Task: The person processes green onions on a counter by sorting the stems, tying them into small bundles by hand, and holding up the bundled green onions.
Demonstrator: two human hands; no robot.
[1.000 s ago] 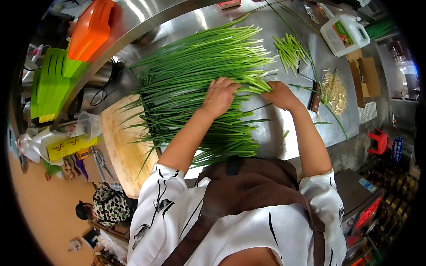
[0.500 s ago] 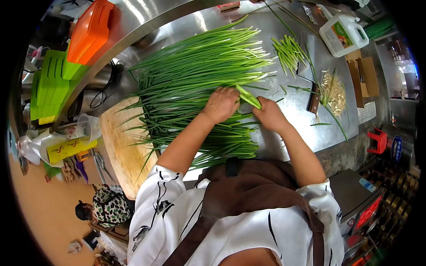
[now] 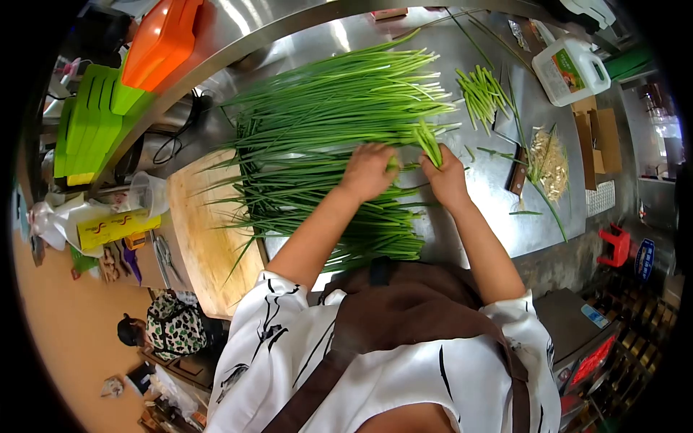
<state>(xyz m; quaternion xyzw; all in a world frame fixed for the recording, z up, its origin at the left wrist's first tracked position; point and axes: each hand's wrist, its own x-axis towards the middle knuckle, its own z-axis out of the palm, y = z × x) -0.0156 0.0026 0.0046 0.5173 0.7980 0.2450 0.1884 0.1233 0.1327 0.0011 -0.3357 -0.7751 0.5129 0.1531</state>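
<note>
Clearly, the right hand (image 3: 445,179) has its fingers clamped on a small sheaf of cut stalks (image 3: 427,141), whose free end sticks out past the fingertips, slanting away from the person and a little to the left. Just beside it, the left hand (image 3: 367,172) is bent over the long green stalks (image 3: 339,101), its fingers curled; a bit of light green shows at their tips, but I cannot tell whether they are closed on it. The two hands are near each other but apart. The long stalks lie in a broad layer on the metal bench (image 3: 498,227), spreading beyond and beneath the left hand, pale ends toward the right and leafy tips reaching over the wooden board (image 3: 206,231). Beyond the right hand lie a heap of short green pieces (image 3: 481,94), a knife (image 3: 517,172) with a wooden handle, and a pale, stringy pile (image 3: 550,164) near that handle.
</note>
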